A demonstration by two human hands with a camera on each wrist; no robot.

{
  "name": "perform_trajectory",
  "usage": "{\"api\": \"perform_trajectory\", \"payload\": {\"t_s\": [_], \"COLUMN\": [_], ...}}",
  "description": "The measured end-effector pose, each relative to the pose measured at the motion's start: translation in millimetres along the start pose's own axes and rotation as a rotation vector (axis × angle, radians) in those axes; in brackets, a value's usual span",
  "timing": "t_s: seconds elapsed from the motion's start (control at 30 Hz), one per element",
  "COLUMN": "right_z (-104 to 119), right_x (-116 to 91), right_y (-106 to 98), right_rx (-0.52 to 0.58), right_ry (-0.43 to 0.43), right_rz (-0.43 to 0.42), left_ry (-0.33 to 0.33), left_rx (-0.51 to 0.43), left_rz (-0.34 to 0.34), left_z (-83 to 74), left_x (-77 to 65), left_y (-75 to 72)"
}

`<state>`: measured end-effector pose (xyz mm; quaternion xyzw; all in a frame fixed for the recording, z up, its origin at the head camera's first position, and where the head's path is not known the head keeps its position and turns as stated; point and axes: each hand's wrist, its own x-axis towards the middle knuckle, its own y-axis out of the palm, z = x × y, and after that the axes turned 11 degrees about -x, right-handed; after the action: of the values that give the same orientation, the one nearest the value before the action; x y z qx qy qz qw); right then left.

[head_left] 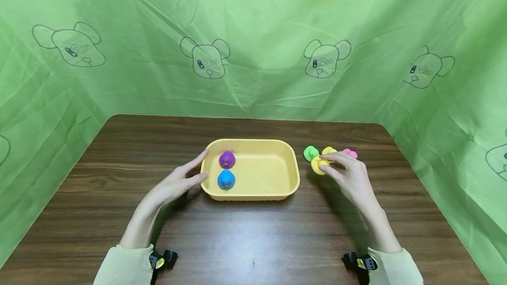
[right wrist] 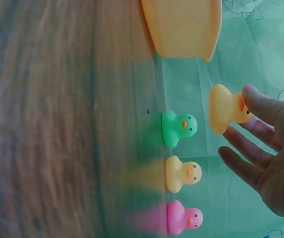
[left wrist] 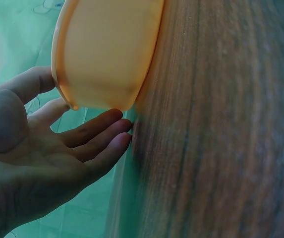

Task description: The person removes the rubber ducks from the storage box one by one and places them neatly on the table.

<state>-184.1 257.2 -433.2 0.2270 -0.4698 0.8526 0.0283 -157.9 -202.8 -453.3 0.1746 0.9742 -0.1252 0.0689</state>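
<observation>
My left hand (head_left: 174,184) rests its thumb and a finger against the left rim of a yellow plastic tub (head_left: 263,170), fingers fairly straight. Inside that tub, on its left side, a purple rubber duck (head_left: 227,159) sits behind a blue rubber duck (head_left: 226,180). To the right of the tub, my right hand (head_left: 352,179) pinches a yellow rubber duck (right wrist: 221,109) by the head between thumb and fingers. The right wrist view shows this duck raised off the table, above a green rubber duck (right wrist: 179,128), a second yellow rubber duck (right wrist: 182,173) and a pink rubber duck (right wrist: 184,217).
The dark wood-grain table (head_left: 245,236) carries the tub and the ducks. Green cloth (head_left: 261,56) with printed bear heads hangs behind and at both sides. The green, second yellow and pink ducks stand in a row right of the tub.
</observation>
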Motion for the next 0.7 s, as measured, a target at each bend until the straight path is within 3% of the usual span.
{"api": "perform_trajectory", "payload": {"t_s": [0.2, 0.47, 0.7], "right_z": [-0.3, -7.5, -9.2], "right_x": [1.5, -0.5, 0.3], "right_y": [6.9, 6.7, 8.7], "right_rx": [0.014, -0.095, -0.096], "right_ry": [0.021, 0.010, 0.051], "right_rz": [0.022, -0.005, 0.074], "left_ry": [0.009, 0.005, 0.016], "left_rx": [-0.020, -0.020, -0.031], "left_rz": [-0.001, 0.009, 0.005], "left_z": [0.9, 0.6, 2.3], "left_x": [-1.9, 1.8, 2.7], "left_y": [-1.5, 0.1, -0.4]}}
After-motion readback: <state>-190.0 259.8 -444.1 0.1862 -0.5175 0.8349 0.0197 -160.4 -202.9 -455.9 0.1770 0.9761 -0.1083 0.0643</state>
